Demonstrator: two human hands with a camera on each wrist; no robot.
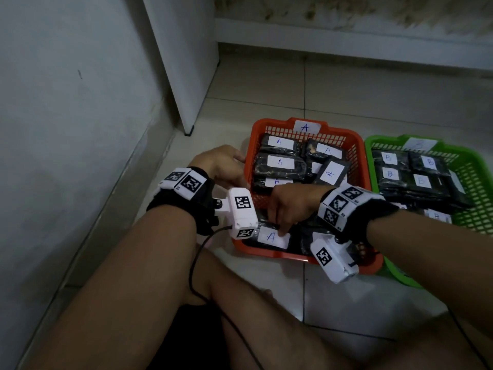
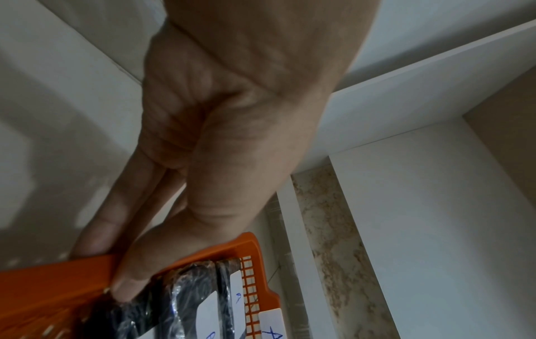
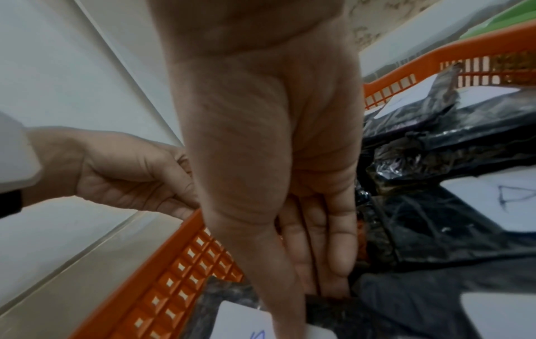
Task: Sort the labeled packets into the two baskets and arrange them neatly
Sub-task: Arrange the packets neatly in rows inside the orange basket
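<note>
While the orange basket (image 1: 354, 145) marked A is steadied at its left rim by the left hand (image 1: 226, 166), whose thumb lies inside the wall against a packet and whose fingers lie outside it, a black packet labelled A (image 1: 272, 237) at the near end is pressed flat by the right hand (image 1: 290, 206). In the right wrist view the right fingers (image 3: 336, 247) are seen nearly straight and laid on the wrapping; nothing is enclosed by them. Other A packets (image 1: 280, 162) are ranged in rows farther back, one (image 1: 332, 172) lying tilted across its neighbours. B packets (image 1: 421, 180) fill the green basket (image 1: 477, 177), just beside on the tiled floor (image 1: 266, 86). Sorting appears nearly finished; the tidying step is judged to be in hand. Next, the near packet would need seating flush and the tilted one squaring.
</note>
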